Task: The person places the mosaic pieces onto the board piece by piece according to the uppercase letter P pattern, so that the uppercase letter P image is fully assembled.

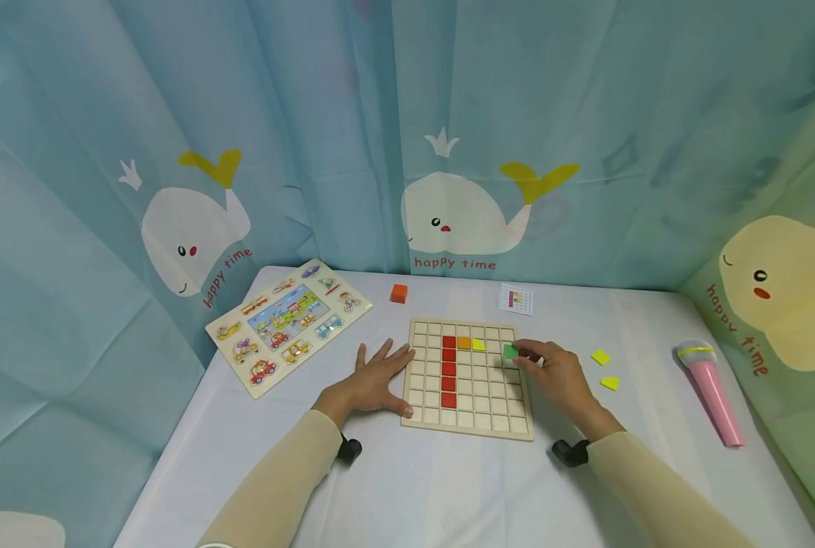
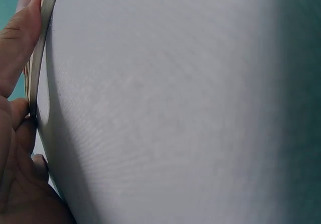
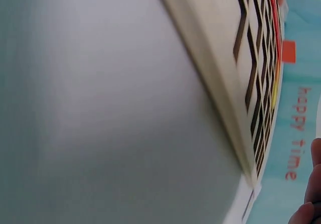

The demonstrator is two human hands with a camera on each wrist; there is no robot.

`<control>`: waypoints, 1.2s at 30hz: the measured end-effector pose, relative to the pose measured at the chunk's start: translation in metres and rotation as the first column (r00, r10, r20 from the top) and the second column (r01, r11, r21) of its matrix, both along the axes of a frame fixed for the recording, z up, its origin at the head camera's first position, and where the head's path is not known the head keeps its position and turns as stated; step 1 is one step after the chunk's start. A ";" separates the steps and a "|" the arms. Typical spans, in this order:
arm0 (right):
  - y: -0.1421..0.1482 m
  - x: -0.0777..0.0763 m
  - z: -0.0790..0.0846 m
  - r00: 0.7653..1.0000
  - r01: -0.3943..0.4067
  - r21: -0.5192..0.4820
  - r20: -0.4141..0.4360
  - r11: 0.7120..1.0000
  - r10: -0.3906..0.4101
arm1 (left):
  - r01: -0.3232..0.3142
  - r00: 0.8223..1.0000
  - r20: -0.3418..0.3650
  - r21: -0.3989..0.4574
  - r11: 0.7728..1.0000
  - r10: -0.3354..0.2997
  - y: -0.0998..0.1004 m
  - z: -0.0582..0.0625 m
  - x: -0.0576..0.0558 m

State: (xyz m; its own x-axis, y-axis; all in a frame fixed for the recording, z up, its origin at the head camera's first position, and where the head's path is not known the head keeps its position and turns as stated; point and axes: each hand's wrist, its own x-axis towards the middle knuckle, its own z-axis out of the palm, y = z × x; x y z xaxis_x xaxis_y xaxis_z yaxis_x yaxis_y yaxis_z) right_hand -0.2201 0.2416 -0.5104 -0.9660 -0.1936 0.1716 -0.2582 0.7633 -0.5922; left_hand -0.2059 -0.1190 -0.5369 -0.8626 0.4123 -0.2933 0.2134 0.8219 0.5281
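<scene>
A wooden grid board [image 1: 481, 396] lies flat on the white table. Several red tiles [image 1: 449, 369] form a column in it, with an orange tile [image 1: 464, 343] and a yellow tile [image 1: 479, 345] to the right of the top one. My left hand [image 1: 373, 380], fingers spread, rests against the board's left edge; the left wrist view shows its thumb and fingers along the board's side [image 2: 42, 48]. Over the upper right cells, my right hand [image 1: 554, 377] pinches a green tile [image 1: 510, 352] between thumb and fingers. Only part of that hand [image 3: 312, 194] enters the right wrist view, without the tile.
Two loose yellow tiles [image 1: 600, 357] lie right of the right hand. A pink toy microphone [image 1: 715, 396] is farther right. Behind the board are an orange-red block [image 1: 399, 293] and a pattern card [image 1: 516, 299]. A vehicle picture puzzle [image 1: 288, 327] lies at the back left, before a whale-print curtain [image 1: 352, 152].
</scene>
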 end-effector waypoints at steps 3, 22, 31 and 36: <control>-0.008 0.003 -0.002 1.000 -0.024 -0.009 0.000 1.000 0.024 | 0.001 1.000 0.000 0.005 1.000 -0.001 0.000 0.000 0.000; -0.055 0.007 -0.014 0.989 -0.110 -0.056 0.096 0.992 0.115 | 0.016 1.000 -0.016 0.007 1.000 -0.016 0.000 0.002 0.001; -0.061 0.003 -0.020 0.980 -0.127 -0.027 0.148 0.991 0.130 | 0.022 0.999 -0.029 0.005 1.000 -0.022 0.000 0.002 0.002; -0.063 0.002 -0.021 0.981 -0.120 -0.027 0.152 0.992 0.123 | 0.019 1.000 -0.022 0.005 1.000 -0.019 0.000 0.003 0.002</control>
State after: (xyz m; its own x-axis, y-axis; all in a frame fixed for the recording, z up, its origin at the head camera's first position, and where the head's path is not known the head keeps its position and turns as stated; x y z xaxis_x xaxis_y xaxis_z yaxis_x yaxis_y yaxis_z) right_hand -0.2184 0.1786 -0.5311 -0.9504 -0.3097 0.0279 -0.2537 0.7206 -0.6453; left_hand -0.2042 -0.1190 -0.5339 -0.8606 0.4305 -0.2721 0.2409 0.8149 0.5272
